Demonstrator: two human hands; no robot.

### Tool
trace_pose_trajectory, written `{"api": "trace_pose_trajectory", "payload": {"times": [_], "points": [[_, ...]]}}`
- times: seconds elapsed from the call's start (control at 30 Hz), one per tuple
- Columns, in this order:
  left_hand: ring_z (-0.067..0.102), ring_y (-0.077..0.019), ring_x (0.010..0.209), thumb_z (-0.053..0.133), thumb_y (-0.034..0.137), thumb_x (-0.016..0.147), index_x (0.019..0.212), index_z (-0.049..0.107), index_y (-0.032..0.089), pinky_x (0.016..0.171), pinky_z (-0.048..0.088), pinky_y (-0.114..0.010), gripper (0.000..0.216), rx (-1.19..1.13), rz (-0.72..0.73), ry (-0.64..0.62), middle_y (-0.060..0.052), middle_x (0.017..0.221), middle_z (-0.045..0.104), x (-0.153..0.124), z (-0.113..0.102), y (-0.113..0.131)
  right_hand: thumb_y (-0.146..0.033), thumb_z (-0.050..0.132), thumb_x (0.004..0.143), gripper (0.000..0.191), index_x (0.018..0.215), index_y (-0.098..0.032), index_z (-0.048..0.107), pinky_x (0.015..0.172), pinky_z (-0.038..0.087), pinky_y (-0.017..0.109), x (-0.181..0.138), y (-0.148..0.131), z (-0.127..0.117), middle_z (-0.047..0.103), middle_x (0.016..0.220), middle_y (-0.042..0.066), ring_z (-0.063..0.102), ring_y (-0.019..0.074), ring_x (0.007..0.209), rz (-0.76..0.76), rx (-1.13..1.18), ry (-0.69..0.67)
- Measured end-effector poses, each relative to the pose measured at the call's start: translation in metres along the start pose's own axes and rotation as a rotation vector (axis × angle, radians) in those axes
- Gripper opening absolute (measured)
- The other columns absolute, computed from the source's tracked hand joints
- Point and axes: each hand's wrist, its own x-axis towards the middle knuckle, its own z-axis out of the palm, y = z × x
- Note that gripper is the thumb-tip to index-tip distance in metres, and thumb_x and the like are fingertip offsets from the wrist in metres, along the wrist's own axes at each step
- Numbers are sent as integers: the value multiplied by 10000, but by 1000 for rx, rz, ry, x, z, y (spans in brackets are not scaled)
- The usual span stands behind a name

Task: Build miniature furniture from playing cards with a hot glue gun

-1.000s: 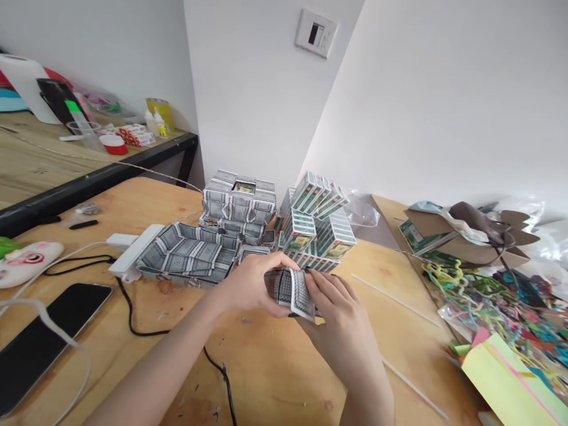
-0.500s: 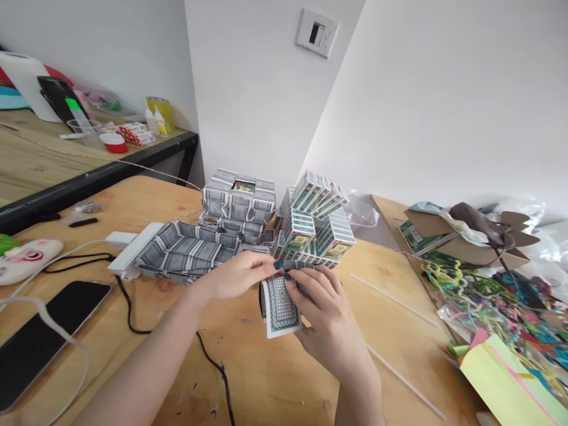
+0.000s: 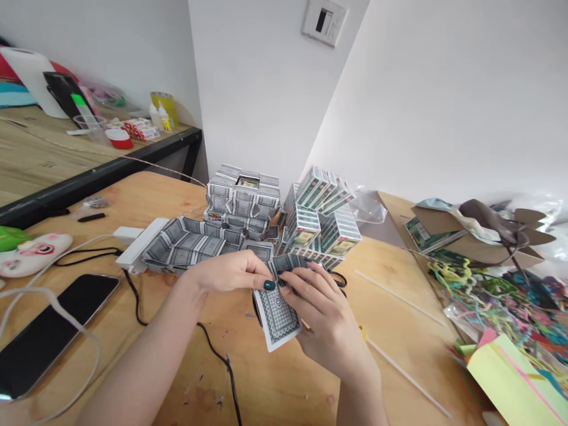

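Head view: nearly closed hands, left hand and right hand, grip a gray-patterned card.

Wooden surface carried a card-built tray. Just left of the tray lay a power strip; front-left, a black phone. Behind-right of the tray stood a card-built box; farther right, stacked packs and two white sticks.

Both hands meet over the table at a folded playing-card piece — the left hand pinching near its upper left corner, the right hand holding its right side. Beyond them sit an open card tray, a woven card box and stacked green-and-white packs — a dark phone lies far left.
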Motion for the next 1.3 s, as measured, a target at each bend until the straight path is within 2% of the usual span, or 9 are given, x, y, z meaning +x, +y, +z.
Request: {"api": "trace_pose_trajectory", "payload": {"times": [0.17,0.27,0.33,0.6,0.77,0.87,1.03,1.17,1.3], "points": [[309,-103,509,570,383,782,507,489,163,487,257,-245,361,60,-16,-35,29,524,341,-3,-2,4,-29,433,771,357,1049,-176,601,1027,364,503,3,-6,0,632,1152,75,528,223,1109,-3,25,-9],[274,-104,508,556,365,789,455,375,174,512,283,-252,425,93,-13,-43,35,519,266,-5,-1,8,-32,419,793,351,1057,-178,601,1025,363,503,3,-8,0,631,1156,73,525,219,1108,-10,27,-12],[265,-103,505,548,358,790,442,352,177,546,324,-257,439,101,-10,-37,39,511,248,-6,0,10,-32,413,797,355,1060,-178,602,1030,359,500,3,-8,0,630,1160,72,522,217,1113,-9,25,-16],[331,-93,479,578,325,746,429,505,164,552,389,-246,363,174,39,110,44,459,363,-6,6,11,-29,434,752,393,1088,-163,586,1031,354,509,1,-5,2,619,1172,90,518,229,1117,-9,30,-14],[343,-81,488,554,287,769,455,525,140,563,377,-230,347,207,42,133,46,473,394,-6,8,9,-45,470,714,451,1141,-161,557,1036,349,504,0,-1,3,613,1177,93,518,243,1123,2,66,-11],[401,-95,522,533,315,796,537,585,134,563,377,-226,320,194,18,129,33,516,470,-7,6,8,-43,487,705,415,1089,-173,575,1027,363,498,-1,2,3,616,1167,89,521,241,1119,15,90,16],[502,-137,651,483,347,840,783,661,122,594,382,-230,292,173,-36,39,-23,700,603,-10,3,11,-39,498,716,364,1042,-181,577,1028,366,483,-1,3,1,622,1157,84,526,227,1116,23,130,37],[471,-119,616,475,321,835,728,618,133,566,349,-215,259,270,-78,40,-2,663,557,-13,7,19,-41,507,710,338,1008,-186,575,1041,353,475,0,4,1,623,1158,76,525,218,1125,20,154,36],[366,-93,538,463,314,834,638,524,153,493,278,-204,260,373,-136,199,35,580,440,-12,20,27,-46,507,689,380,1029,-206,563,1032,355,490,-2,7,2,626,1153,74,528,225,1129,27,167,52]]}}
